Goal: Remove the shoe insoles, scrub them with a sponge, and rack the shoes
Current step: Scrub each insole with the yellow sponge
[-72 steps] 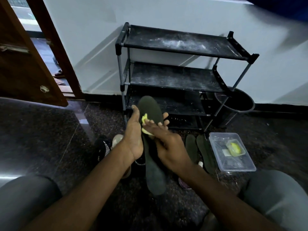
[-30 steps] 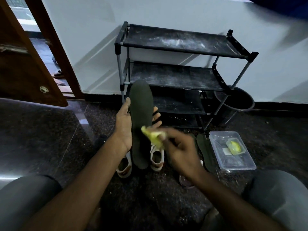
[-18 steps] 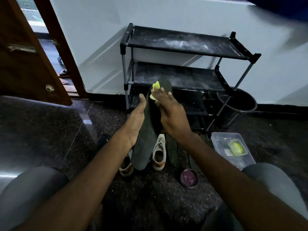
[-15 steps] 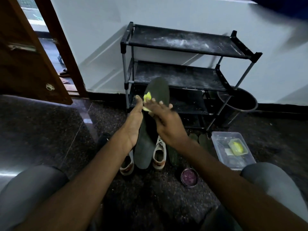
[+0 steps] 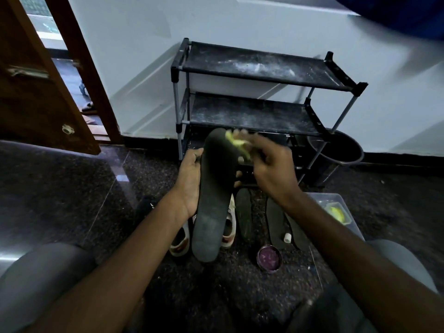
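A black three-tier shoe rack stands against the far wall, its shelves dusty and with no shoes visible on them. A dark bucket sits just to its right. Near right on the floor, a clear plastic container holds a second yellow-green piece.

The insole being worked is held upright at centre, toe end far, heel end near, above a pair of pale shoes on the floor. More dark insoles lie flat just right of the shoes.

The left hand grasps the raised insole round its middle from behind, thumb on the left edge and fingertips showing at the right edge. The right hand, blurred, pinches the yellow-green sponge against the toe end.

The insole looks thin, light and bendy, so it will likely flex away under pressure. Holding it at the waist with fingers spread behind the scrubbed patch should steady it; wet, it may turn slippery. The sponge is soft and squashes easily, so a light pinch is enough.

A small purple tin rests on the near floor.
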